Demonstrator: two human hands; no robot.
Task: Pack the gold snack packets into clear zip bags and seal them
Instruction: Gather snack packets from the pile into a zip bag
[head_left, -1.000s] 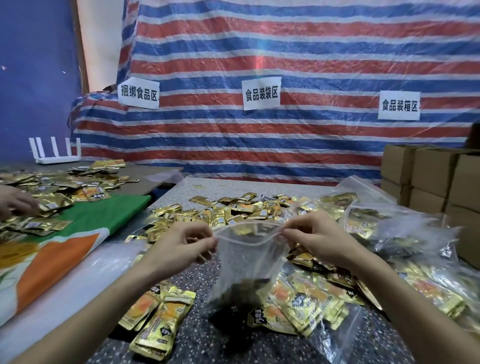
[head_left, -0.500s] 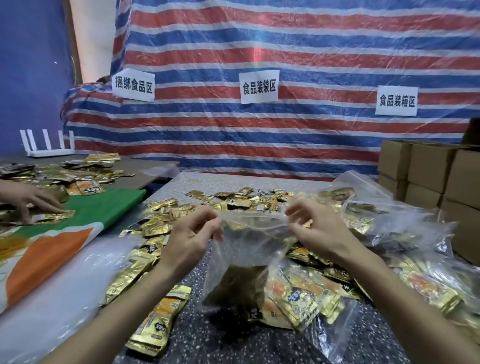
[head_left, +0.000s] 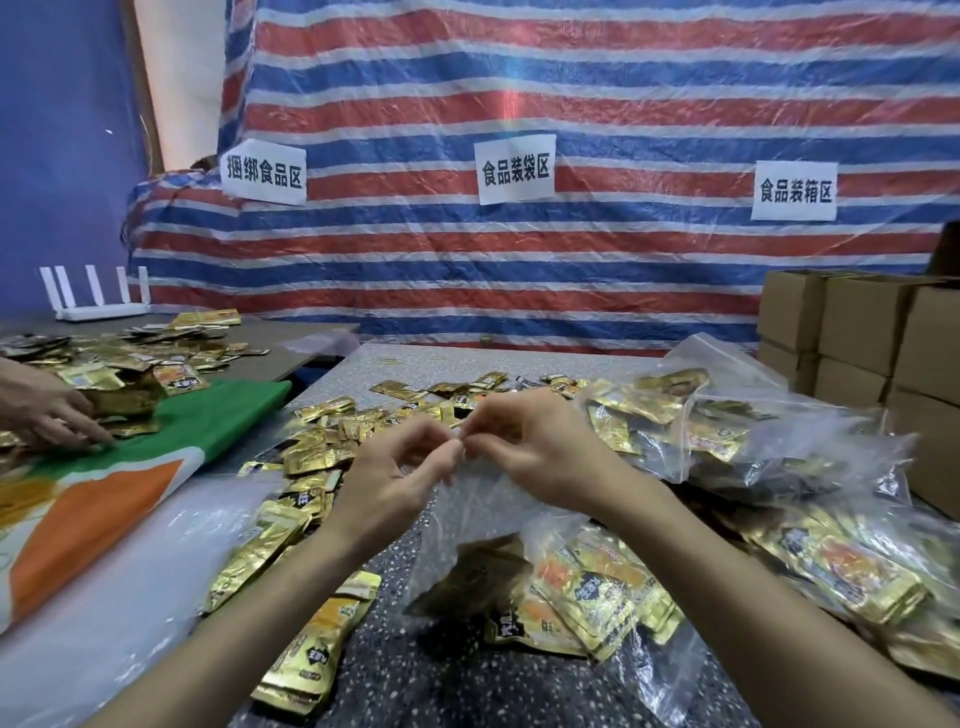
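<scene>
Speckled table (head_left: 415, 675) under me, and the clear zip bag (head_left: 480, 519) hangs over its middle. The top edge is up between my two hands and the bottom slumps onto the tabletop, where the gold packets (head_left: 582, 587) inside it lie in a heap. This bag is thin, soft film, light on its own. It's floppy, a bit slick, and I judge it will fold or twist wherever I let it. The packets give it a little weight low down, which helps pull the mouth straight. The place to hold is the stiffer zip strip along the top, not the film below it. My left hand (head_left: 395, 478) comes up from the lower left with the wrist bent, thumb and forefinger closed tight on that top edge and the other fingers loosely curled. My right hand (head_left: 530, 452) reaches in from the right and pinches the same edge just beside it. The fingertips (head_left: 456, 448) of the two hands almost meet, so both pinches sit at one spot on the strip. From there I reckon I should slide outward to press it shut, though I can't tell how much is already closed.
</scene>
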